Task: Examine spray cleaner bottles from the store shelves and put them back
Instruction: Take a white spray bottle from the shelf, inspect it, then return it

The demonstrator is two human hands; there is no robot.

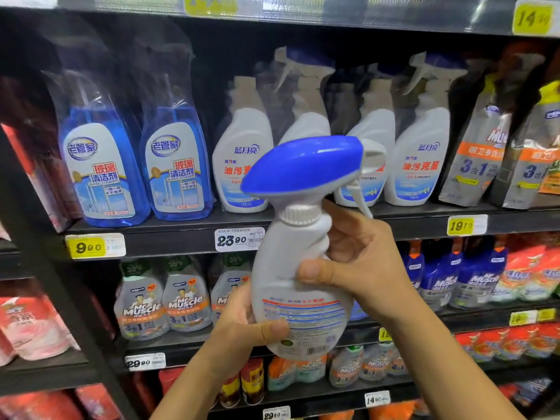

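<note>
A white spray cleaner bottle [298,268] with a blue trigger head is held upright in front of the shelves, its back label and barcode facing me. My right hand [360,262] grips its neck, thumb across the front, just under the trigger. My left hand [242,325] grips the lower body, thumb lying over the label. Matching white bottles [242,159] in clear wrap stand on the shelf [181,234] behind it.
Two blue glass cleaner bottles [103,174] stand at the shelf's left, grey refill pouches [478,147] at its right. Below are Mr Muscle pouches [163,301], blue bottles [448,277] and red packs. Yellow and white price tags line the shelf edges.
</note>
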